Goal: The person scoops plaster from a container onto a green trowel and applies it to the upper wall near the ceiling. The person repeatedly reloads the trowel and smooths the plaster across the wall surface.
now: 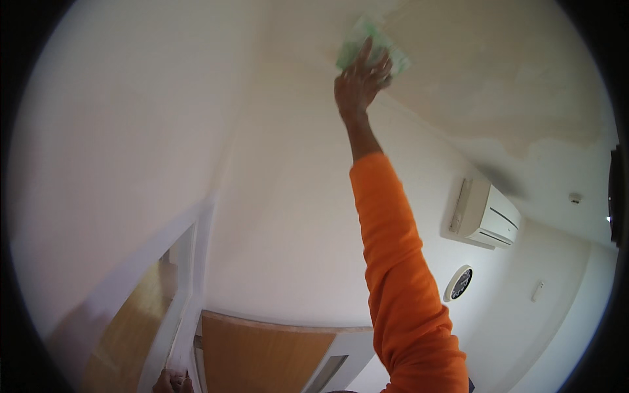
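My right hand (360, 80) is raised high on an orange-sleeved arm and presses a pale green cloth (373, 46) flat against the ceiling, near the corner where it meets the wall. The ceiling (498, 85) there looks stained and yellowish, with a paler patch further right. My left hand (171, 382) shows only partly at the bottom edge, resting against the white door frame (190, 288); I cannot tell whether it grips the frame.
A white air-conditioning unit (488, 216) hangs on the right wall, with a round wall clock (460, 283) below it. A wooden door (262, 354) stands at the lower middle. A small white switch (537, 291) sits on the far right wall.
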The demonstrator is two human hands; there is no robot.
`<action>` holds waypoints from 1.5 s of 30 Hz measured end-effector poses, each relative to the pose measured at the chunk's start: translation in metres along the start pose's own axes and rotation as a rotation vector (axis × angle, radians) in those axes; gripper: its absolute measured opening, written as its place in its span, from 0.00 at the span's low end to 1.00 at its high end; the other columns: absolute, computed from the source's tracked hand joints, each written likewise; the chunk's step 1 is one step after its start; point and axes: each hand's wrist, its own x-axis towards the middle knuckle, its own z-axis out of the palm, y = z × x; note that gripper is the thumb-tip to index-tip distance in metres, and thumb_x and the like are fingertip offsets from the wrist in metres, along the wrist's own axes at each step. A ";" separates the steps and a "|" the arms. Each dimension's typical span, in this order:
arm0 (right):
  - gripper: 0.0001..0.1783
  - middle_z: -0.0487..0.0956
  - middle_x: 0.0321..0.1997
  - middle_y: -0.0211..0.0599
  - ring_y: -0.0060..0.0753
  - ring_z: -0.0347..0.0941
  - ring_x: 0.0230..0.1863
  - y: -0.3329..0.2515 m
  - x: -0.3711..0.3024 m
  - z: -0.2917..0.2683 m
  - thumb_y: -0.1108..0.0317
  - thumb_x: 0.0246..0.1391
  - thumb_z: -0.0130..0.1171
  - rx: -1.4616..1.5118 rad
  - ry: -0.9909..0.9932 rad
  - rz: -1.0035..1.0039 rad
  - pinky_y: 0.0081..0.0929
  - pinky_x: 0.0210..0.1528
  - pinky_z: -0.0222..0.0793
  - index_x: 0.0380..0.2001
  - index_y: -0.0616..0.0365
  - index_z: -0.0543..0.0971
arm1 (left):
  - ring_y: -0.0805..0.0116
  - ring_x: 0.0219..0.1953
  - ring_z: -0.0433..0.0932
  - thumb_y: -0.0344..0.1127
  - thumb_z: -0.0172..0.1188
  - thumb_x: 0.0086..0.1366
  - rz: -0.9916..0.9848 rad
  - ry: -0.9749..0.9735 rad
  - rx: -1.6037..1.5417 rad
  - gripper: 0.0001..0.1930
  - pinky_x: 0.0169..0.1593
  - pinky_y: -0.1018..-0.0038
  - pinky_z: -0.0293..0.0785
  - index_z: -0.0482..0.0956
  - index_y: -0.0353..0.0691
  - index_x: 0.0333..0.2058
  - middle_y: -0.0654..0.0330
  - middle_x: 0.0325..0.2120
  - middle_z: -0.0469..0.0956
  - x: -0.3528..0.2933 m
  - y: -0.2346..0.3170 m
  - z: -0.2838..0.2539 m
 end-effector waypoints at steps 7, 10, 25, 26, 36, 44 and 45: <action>0.44 0.59 0.64 0.67 0.67 0.58 0.58 0.045 0.087 -0.141 0.69 0.48 0.53 -0.081 0.250 -0.088 0.63 0.55 0.54 0.70 0.61 0.53 | 0.56 0.28 0.77 0.55 0.63 0.61 0.014 0.009 0.001 0.23 0.35 0.63 0.74 0.76 0.39 0.41 0.52 0.26 0.79 0.004 -0.019 0.008; 0.41 0.62 0.62 0.69 0.69 0.61 0.56 0.085 0.165 -0.197 0.65 0.50 0.54 -0.334 0.417 -0.103 0.68 0.54 0.56 0.68 0.57 0.57 | 0.56 0.30 0.79 0.55 0.63 0.60 -0.021 0.015 0.033 0.24 0.36 0.63 0.75 0.76 0.39 0.41 0.51 0.27 0.80 -0.002 -0.018 0.004; 0.46 0.60 0.68 0.53 0.56 0.55 0.67 0.066 -0.023 -0.008 0.59 0.53 0.59 -0.242 -0.220 -0.273 0.61 0.60 0.54 0.73 0.39 0.51 | 0.56 0.27 0.72 0.53 0.60 0.64 0.000 -0.055 -0.017 0.22 0.35 0.63 0.71 0.76 0.36 0.40 0.51 0.25 0.75 -0.002 0.015 -0.004; 0.47 0.60 0.68 0.52 0.55 0.54 0.67 0.063 -0.036 -0.011 0.61 0.52 0.59 -0.218 -0.268 -0.244 0.60 0.60 0.54 0.73 0.39 0.50 | 0.56 0.27 0.73 0.52 0.60 0.64 0.006 -0.044 -0.036 0.21 0.35 0.63 0.72 0.76 0.36 0.40 0.50 0.26 0.76 -0.001 0.013 -0.003; 0.40 0.66 0.60 0.60 0.58 0.64 0.58 0.073 0.149 -0.173 0.66 0.49 0.55 -0.442 0.321 -0.146 0.58 0.55 0.57 0.68 0.49 0.61 | 0.53 0.28 0.76 0.46 0.62 0.62 -0.010 0.033 -0.009 0.18 0.35 0.60 0.73 0.75 0.35 0.37 0.47 0.25 0.77 -0.004 -0.002 0.000; 0.41 0.51 0.72 0.63 0.65 0.42 0.72 0.096 0.152 -0.125 0.74 0.55 0.52 -0.158 0.458 -0.338 0.68 0.68 0.38 0.71 0.62 0.49 | 0.55 0.25 0.67 0.46 0.58 0.67 0.037 -0.017 0.058 0.18 0.32 0.61 0.67 0.73 0.33 0.37 0.48 0.22 0.70 -0.007 0.019 -0.010; 0.43 0.55 0.69 0.62 0.64 0.51 0.68 0.087 0.128 -0.104 0.69 0.52 0.53 -0.228 0.352 -0.257 0.65 0.63 0.47 0.71 0.56 0.52 | 0.55 0.25 0.68 0.46 0.58 0.67 0.048 -0.019 0.075 0.18 0.32 0.62 0.67 0.73 0.32 0.38 0.48 0.22 0.70 -0.009 0.019 -0.011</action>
